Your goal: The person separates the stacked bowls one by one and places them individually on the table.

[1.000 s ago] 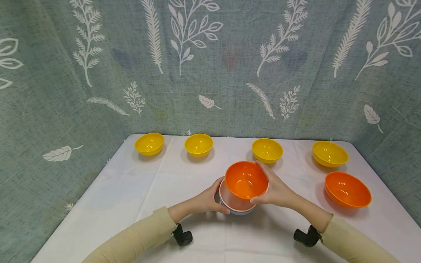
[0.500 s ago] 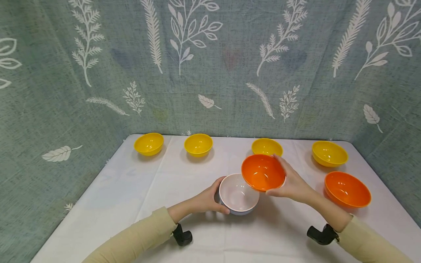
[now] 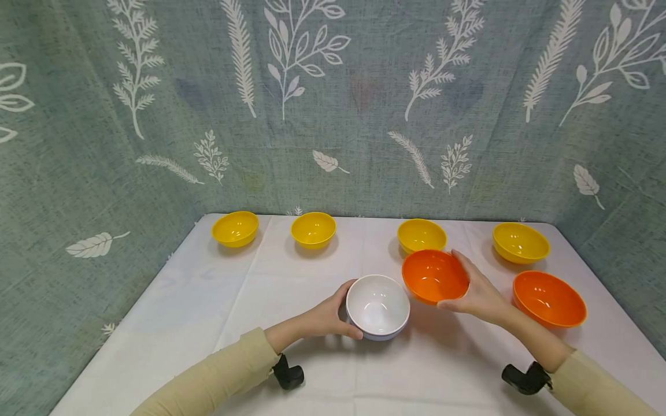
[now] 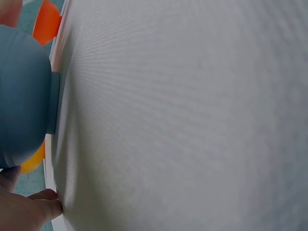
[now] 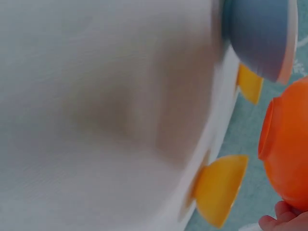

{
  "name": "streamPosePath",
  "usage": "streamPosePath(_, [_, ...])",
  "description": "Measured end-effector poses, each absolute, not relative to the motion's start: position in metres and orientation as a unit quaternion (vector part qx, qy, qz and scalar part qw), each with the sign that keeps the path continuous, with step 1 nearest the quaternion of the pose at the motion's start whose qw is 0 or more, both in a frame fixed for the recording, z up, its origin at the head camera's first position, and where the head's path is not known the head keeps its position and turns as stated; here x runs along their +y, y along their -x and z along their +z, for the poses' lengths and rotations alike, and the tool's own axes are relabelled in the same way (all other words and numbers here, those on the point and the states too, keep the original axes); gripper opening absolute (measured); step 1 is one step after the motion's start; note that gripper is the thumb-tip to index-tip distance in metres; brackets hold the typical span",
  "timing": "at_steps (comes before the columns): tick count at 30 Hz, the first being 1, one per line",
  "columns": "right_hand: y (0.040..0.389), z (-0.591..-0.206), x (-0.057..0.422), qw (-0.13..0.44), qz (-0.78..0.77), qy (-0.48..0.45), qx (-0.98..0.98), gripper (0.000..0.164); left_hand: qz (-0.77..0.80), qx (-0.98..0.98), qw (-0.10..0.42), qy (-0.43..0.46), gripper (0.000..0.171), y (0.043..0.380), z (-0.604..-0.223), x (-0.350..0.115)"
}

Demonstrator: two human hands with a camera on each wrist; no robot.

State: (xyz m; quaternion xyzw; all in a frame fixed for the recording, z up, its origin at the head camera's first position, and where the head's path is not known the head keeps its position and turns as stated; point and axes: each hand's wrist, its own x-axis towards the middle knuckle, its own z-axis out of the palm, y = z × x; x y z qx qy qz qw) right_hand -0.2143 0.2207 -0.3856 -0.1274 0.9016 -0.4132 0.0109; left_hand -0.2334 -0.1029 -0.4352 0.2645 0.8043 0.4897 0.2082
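The white bowl (image 3: 378,303) gleams inside, looks matt outside; to its right I see glossy orange bowls (image 3: 434,277); beyond it, shiny yellow bowls (image 3: 314,231) and a coarse-looking cloth curtain (image 3: 359,173).

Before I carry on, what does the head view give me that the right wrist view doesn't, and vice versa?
Only head: the left hand round the blue bowl, that bowl's white inside, and a second orange bowl at right.

Only right wrist: the foot under the held orange bowl, clear of the white tablecloth.

Both: the right hand, held orange bowl, blue bowl, tablecloth and yellow bowls, though just two of the four yellows show at the wrist.
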Motion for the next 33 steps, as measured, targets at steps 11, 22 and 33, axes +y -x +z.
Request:
streamPosePath(11, [0.223, -0.403, 0.228, 0.031, -0.391, 0.108, 0.914, 0.108, 0.491, 0.805, 0.212, -0.256, 0.104, 0.233, -0.436, -0.104])
streamPosePath(22, [0.227, -0.417, 0.228, 0.064, -0.379, 0.098, 0.918, 0.11, 0.497, 0.802, 0.217, -0.251, 0.103, 0.232, -0.434, -0.102])
streamPosePath(33, [0.23, -0.424, 0.228, 0.074, -0.372, 0.12, 0.918, 0.111, 0.502, 0.797, 0.212, -0.261, 0.101, 0.233, -0.435, -0.102])
